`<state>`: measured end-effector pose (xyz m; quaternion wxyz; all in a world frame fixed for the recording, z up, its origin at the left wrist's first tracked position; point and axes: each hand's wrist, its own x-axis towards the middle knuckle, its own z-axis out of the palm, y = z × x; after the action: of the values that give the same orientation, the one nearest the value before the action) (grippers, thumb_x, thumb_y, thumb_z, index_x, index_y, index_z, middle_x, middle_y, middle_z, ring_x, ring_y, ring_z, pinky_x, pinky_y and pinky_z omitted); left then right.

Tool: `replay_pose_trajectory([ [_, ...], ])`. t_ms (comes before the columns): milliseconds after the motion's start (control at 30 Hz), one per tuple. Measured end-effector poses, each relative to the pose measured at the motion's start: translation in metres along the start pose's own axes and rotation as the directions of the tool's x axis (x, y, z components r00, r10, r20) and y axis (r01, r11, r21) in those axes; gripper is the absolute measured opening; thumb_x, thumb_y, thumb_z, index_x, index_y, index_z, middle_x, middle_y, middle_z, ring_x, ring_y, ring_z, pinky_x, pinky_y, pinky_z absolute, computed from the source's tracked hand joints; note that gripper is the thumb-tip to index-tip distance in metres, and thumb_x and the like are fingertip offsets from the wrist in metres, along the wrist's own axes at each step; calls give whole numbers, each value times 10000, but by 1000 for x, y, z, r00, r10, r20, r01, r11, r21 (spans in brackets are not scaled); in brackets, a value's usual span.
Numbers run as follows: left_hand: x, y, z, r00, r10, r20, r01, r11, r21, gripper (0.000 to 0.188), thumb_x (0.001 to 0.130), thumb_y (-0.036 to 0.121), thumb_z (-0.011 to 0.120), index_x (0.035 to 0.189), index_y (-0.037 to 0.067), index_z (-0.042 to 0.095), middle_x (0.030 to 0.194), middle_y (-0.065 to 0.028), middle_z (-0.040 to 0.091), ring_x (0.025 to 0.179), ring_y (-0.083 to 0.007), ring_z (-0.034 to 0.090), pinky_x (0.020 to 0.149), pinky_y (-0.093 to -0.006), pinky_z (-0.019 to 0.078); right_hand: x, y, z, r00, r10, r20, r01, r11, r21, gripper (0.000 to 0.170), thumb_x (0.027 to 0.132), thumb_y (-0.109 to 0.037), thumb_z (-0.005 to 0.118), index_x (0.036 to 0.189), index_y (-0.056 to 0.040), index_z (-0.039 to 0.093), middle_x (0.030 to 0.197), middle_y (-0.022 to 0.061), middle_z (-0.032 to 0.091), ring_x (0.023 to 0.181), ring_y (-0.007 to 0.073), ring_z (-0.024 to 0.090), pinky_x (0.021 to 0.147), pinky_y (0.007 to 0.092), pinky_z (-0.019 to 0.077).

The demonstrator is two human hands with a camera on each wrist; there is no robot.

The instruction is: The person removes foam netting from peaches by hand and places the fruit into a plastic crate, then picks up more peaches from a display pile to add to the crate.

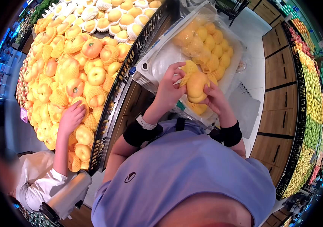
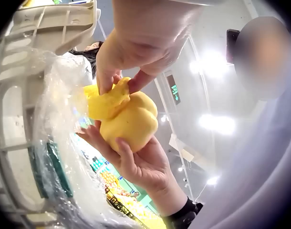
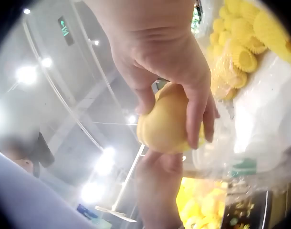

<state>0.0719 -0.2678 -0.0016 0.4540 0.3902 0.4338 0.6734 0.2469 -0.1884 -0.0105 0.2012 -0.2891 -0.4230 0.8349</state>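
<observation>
Over a plastic-lined white crate (image 1: 141,67), my right hand (image 1: 219,100) grips a bare yellow peach (image 1: 197,87) from the side and below. Thumb and fingers of my left hand (image 1: 169,90) pinch a yellow foam net sleeve (image 2: 105,102) against the peach's upper side. In the left wrist view most of the peach (image 2: 131,125) shows outside the sleeve, with the right hand (image 2: 148,164) cupped under it. The right wrist view has my fingers spread around the peach (image 3: 164,121). Netted yellow fruit (image 1: 216,51) fills the crate's far part.
Left of the crate, a black-edged display (image 1: 110,98) is heaped with peaches (image 1: 70,68), many in foam nets. Another person's hand (image 1: 72,118) reaches onto that heap. Wooden drawers (image 1: 280,98) under more fruit line the right side. Clear plastic film (image 2: 64,119) hangs over the crate's edge.
</observation>
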Motion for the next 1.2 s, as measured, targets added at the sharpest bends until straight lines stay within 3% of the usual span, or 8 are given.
replay_pose_trajectory([
  [367,17,-6,5,962,238,131,-271,802,533,288,785,-26,607,1064,43,587,935,-42,523,827,-137,522,674,-216,475,-12,-13,-1,931,-365,4,363,928,87,700,738,-239,744,1285,19,393,1221,88,503,1099,175,510,968,326,392],
  [467,25,-28,6,958,248,144,-281,910,304,304,773,-38,612,1068,29,580,902,-46,531,831,-134,529,708,-230,474,-6,-6,5,945,-325,-43,327,944,46,694,711,-255,768,1252,20,431,1182,78,530,1078,159,516,944,299,395],
  [567,22,-13,3,990,-94,104,101,993,-62,330,754,-32,633,1075,13,570,879,-53,537,861,-123,532,728,-247,469,-1,-4,0,945,-317,-88,319,948,11,657,717,-259,763,1224,21,454,1136,74,556,1051,160,532,923,296,413],
  [667,15,1,2,989,-65,129,9,920,391,291,767,6,647,1049,-4,577,857,-41,535,840,-116,537,714,-251,463,-4,-4,1,935,-322,-150,329,944,26,615,735,-246,745,1212,20,462,1116,83,568,1026,167,549,907,299,432],
  [867,10,-9,0,970,-187,154,111,909,402,178,800,44,620,960,-29,597,865,-57,589,785,-86,528,696,-250,450,-11,-21,9,911,-370,-183,386,921,56,568,753,-202,723,1208,18,463,1101,91,567,1010,175,557,900,304,444],
  [967,14,-11,0,928,-300,221,301,953,32,188,831,52,591,997,-35,583,939,-77,608,818,-76,531,722,-246,444,-8,-18,11,917,-357,-176,367,930,29,556,752,-169,722,1210,14,464,1096,86,565,1017,174,548,903,300,437],
  [1167,11,-30,-1,941,-31,337,-30,984,174,316,867,71,552,1164,-17,493,1061,-53,579,912,-103,541,813,-243,440,-2,-12,20,907,-363,-213,358,932,-66,540,751,-131,720,1209,6,470,1096,72,559,1020,166,533,888,286,427],
  [1200,11,-25,-3,926,-130,354,123,991,42,341,860,68,564,1180,-14,478,1068,-53,575,929,-110,543,824,-249,441,-2,-12,18,910,-344,-233,342,938,-53,541,751,-133,720,1210,5,469,1095,70,558,1018,167,533,885,285,426],
])
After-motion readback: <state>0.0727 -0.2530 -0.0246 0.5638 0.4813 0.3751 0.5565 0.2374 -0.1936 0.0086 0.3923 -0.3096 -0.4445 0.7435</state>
